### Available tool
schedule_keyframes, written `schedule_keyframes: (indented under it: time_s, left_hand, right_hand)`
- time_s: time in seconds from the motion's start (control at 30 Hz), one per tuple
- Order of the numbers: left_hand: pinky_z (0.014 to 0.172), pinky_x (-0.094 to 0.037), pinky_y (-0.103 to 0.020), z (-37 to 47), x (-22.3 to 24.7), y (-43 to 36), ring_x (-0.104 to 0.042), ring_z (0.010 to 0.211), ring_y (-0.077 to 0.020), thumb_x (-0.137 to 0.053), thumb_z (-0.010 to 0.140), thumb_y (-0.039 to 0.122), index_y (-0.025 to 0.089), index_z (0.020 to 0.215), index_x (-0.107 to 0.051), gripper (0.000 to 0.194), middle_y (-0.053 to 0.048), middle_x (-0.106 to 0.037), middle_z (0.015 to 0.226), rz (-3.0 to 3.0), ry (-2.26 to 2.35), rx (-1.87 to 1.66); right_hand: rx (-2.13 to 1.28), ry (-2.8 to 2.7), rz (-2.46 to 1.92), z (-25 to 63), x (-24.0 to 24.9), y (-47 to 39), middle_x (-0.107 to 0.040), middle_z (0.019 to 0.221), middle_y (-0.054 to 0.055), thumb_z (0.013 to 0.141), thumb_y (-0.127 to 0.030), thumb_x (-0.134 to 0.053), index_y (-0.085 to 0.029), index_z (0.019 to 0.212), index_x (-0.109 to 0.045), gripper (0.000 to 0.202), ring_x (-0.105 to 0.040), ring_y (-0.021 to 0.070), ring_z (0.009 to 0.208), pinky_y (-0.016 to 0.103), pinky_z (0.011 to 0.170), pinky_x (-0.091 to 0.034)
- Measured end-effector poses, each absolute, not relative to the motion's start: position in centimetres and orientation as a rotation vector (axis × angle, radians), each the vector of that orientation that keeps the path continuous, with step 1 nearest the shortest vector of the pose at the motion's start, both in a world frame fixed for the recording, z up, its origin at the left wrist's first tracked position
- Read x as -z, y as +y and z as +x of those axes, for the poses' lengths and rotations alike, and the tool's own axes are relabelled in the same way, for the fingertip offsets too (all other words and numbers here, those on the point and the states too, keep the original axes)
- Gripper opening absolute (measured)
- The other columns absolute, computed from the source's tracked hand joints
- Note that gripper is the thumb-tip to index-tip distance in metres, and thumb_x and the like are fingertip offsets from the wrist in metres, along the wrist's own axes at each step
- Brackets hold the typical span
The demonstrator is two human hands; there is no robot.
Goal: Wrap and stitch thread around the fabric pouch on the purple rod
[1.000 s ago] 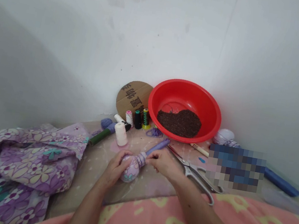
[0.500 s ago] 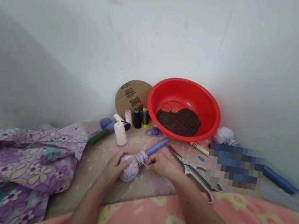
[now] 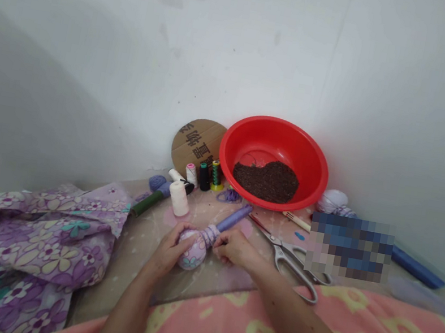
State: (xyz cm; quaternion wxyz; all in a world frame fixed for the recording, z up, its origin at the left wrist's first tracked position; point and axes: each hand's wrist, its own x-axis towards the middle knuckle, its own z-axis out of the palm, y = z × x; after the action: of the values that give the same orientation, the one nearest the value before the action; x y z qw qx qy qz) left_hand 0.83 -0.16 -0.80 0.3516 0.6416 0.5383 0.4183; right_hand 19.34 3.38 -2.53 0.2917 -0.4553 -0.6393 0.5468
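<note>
Left hand (image 3: 169, 246) clasps a ball (image 3: 192, 254); right hand (image 3: 233, 247) curls at its neck (image 3: 209, 236), hold unclear. Scissors (image 3: 278, 243) lie right; blanket (image 3: 220, 327) meets desk (image 3: 136, 266) edge; wall (image 3: 141, 43) stands behind.

On the beige, pink-spotted table (image 3: 129, 256) I see a round red plastic basin (image 3: 312, 168), grey-handled metal scissors (image 3: 282, 248) and a white thread cone (image 3: 179, 199).

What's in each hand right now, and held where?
Left hand: floral-headed stick, by its round head. Right hand: fingers curled near the stick's neck; whether they pinch anything can't be told.
</note>
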Motion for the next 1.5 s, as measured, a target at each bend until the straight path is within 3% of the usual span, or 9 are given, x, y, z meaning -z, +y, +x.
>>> schedule_keyframes:
  time_s: [0.63, 0.87, 1.1, 1.3, 1.4, 1.5]
  left_hand:
    - [0.067, -0.043, -0.026, 0.8, 0.4, -0.5, -0.054, 0.077, -0.0173, -0.051, 0.074, 0.036, 0.016, 0.093, -0.054, 0.028, -0.003, -0.058, 0.084, 1.814, 1.365, -1.064]
    - [0.066, -0.044, -0.027, 0.9, 0.5, -0.5, -0.055, 0.075, -0.0176, -0.052, 0.073, 0.037, 0.015, 0.092, -0.055, 0.029, -0.003, -0.059, 0.083, 1.871, 1.383, -1.062]
    - [0.087, -0.038, -0.034, 0.4, 1.2, 0.1, -0.048, 0.103, -0.0229, -0.057, 0.071, 0.031, 0.017, 0.090, -0.058, 0.024, -0.009, -0.052, 0.108, 2.021, 1.304, -1.196]
    - [0.090, -0.036, -0.037, 0.6, 1.3, 0.2, -0.046, 0.106, -0.0228, -0.057, 0.072, 0.030, 0.018, 0.088, -0.059, 0.021, -0.010, -0.048, 0.110, 2.079, 1.295, -1.223]
    - [0.089, -0.037, -0.037, 1.0, 1.2, 0.1, -0.047, 0.105, -0.0234, -0.058, 0.071, 0.032, 0.017, 0.087, -0.060, 0.022, -0.010, -0.050, 0.108, 2.089, 1.303, -1.233]
    - [0.093, -0.034, -0.038, 1.0, 1.2, 0.1, -0.046, 0.107, -0.0233, -0.049, 0.076, 0.035, 0.018, 0.086, -0.064, 0.024, -0.010, -0.053, 0.109, 2.068, 1.315, -1.272]
  right_hand:
    - [-1.407, -1.532, -1.194, 17.9, 2.6, 3.0, -0.043, 0.035, -0.007, 0.058, -0.006, -0.047, -0.015, 0.050, -0.050, 0.012, -0.038, 0.0056, 0.032, 0.016, 0.033, -0.028]
    - [-1.353, -1.411, -1.150, 17.4, 3.2, 3.1, -0.042, 0.037, -0.011, 0.055, -0.005, -0.049, -0.018, 0.064, -0.047, 0.016, -0.040, 0.0069, 0.030, 0.017, 0.032, -0.029]
    - [-1.306, -1.380, -1.113, 17.5, 2.1, 2.7, -0.043, 0.038, -0.010, 0.056, -0.007, -0.051, -0.017, 0.060, -0.045, 0.012, -0.042, 0.0062, 0.034, 0.016, 0.034, -0.033]
    - [-1.263, -1.430, -1.096, 17.6, 2.3, 2.9, -0.044, 0.040, -0.010, 0.058, -0.008, -0.051, -0.017, 0.060, -0.047, 0.010, -0.042, 0.0068, 0.035, 0.017, 0.036, -0.033]
    - [-1.107, -1.632, -1.145, 18.5, 2.0, 3.2, -0.050, 0.044, -0.007, 0.061, -0.011, -0.053, -0.017, 0.064, -0.054, 0.007, -0.045, 0.0082, 0.040, 0.018, 0.041, -0.034]
    - [-0.721, -1.886, -1.231, 19.7, 1.2, 3.4, -0.061, 0.056, -0.001, 0.067, -0.020, -0.055, -0.017, 0.067, -0.062, 0.008, -0.053, 0.0122, 0.053, 0.021, 0.050, -0.035]
